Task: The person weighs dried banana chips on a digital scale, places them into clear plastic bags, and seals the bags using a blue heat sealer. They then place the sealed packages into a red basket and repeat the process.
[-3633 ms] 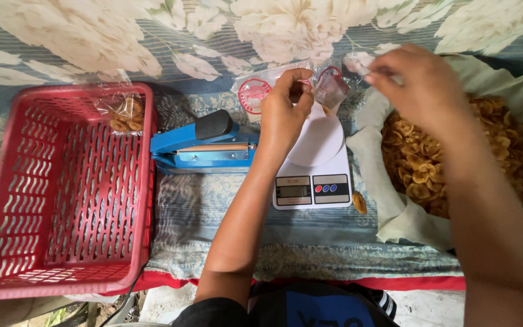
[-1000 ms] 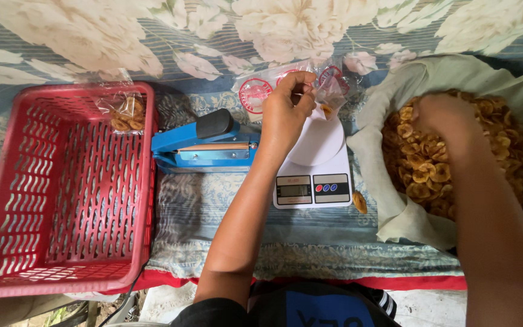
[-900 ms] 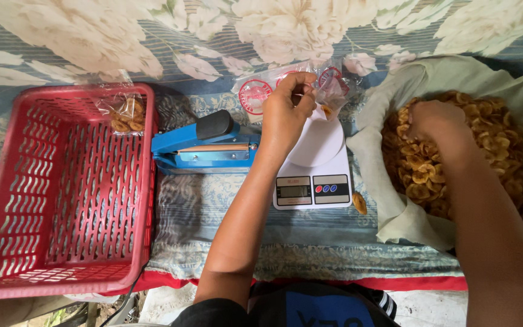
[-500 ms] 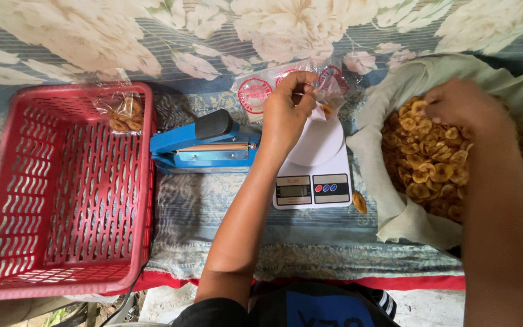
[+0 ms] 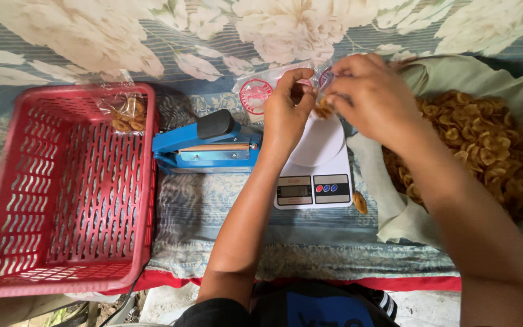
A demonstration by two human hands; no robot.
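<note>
Right hand [image 5: 370, 97] back from chip pile [image 5: 479, 145], now at clear bag [image 5: 322, 79] over scale [image 5: 316, 163], grip pinching chips. Left hand [image 5: 286, 115] grip pinching bag mouth open. I read: filling continues.

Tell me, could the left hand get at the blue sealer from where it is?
Probably yes. The left hand holds a clear bag open over the scale, and the blue sealer lies right beside it with nothing between; it would have to let go of the bag first.
</note>
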